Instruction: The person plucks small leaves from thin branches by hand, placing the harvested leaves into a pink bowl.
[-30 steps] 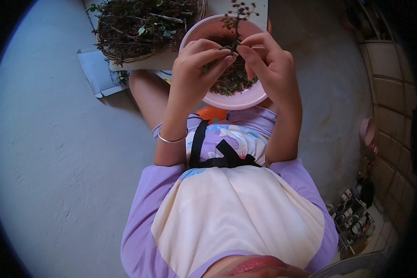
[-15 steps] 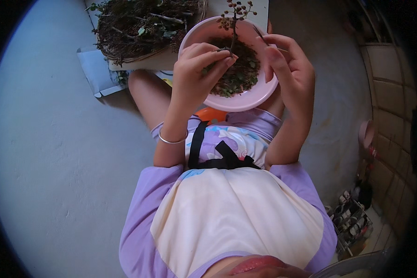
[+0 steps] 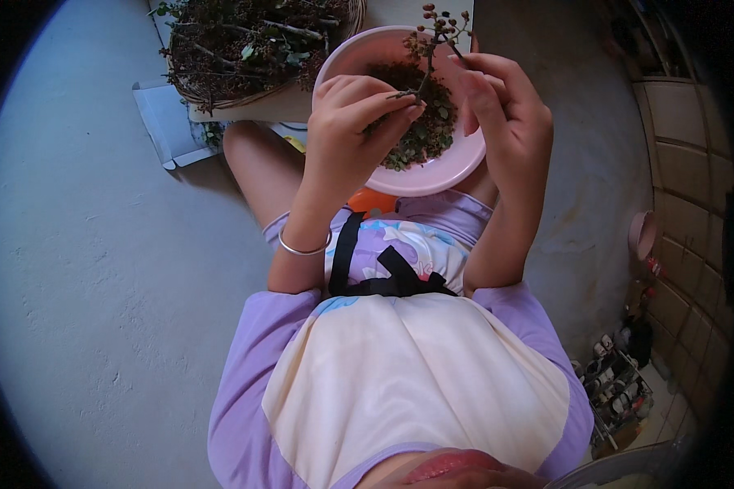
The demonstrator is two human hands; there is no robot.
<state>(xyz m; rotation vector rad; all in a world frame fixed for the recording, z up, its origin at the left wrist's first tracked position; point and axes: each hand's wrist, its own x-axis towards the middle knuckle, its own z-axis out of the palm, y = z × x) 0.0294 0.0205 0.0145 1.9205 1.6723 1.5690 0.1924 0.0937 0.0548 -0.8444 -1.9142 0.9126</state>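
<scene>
On a dial with twelve at the top of the view, one round brown wicker basket (image 3: 357,18) sits at eleven, heaped with dark berry-bearing branches (image 3: 245,50) too tangled to count, on one pale flat board (image 3: 281,112). One white open shallow box (image 3: 159,126) lies at ten. One round pink object (image 3: 642,235) is at three, and one rack of small mixed items (image 3: 620,389) at four.

One round pink plastic basin (image 3: 442,182) is at twelve, holding loose brown berries and green leaves (image 3: 426,134); one orange object (image 3: 373,200) shows below its six o'clock rim. Two hands partly block the basin: the left hand (image 3: 359,106) at its nine, the right hand (image 3: 507,102) at its three.

The left thumb and fingers are pinched on the stem of one brown-berried woody sprig (image 3: 426,61), held above the basin and leaning towards one. The right fingers are closed on one thin dark pointed tool (image 3: 459,55), near the sprig; whether they touch is unclear.
</scene>
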